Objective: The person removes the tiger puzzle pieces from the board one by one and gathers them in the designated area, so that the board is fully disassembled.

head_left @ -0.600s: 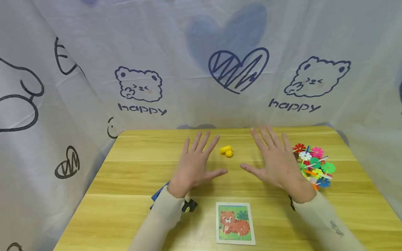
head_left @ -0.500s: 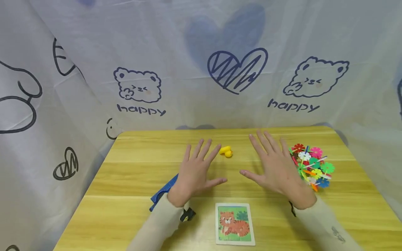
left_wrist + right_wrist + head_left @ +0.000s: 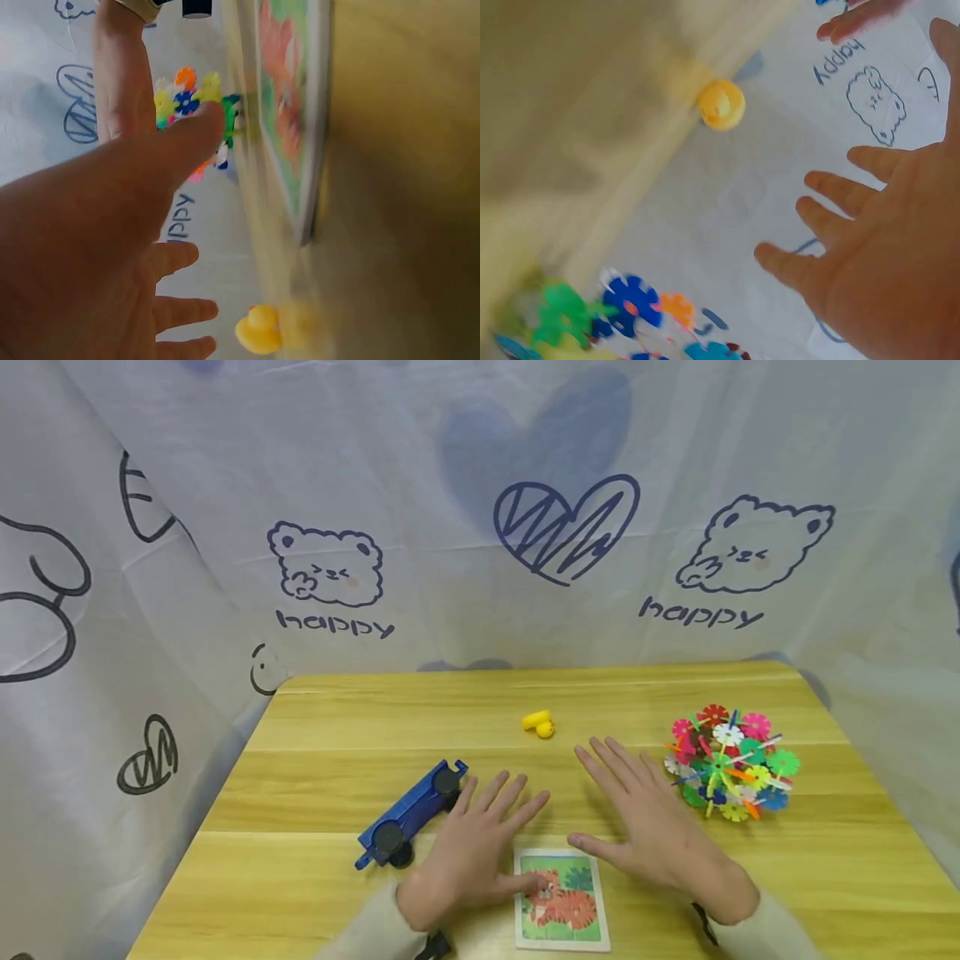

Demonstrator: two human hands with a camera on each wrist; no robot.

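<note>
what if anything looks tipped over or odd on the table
The blue toy vehicle, beside the left hand, looks odd: it seems tipped onto its side, its black wheels turned up toward the head camera instead of under it. I see no obvious spill or damage.

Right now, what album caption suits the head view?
Left grip and right grip spread above a wooden table with a tiger picture and yellow duck.
</note>
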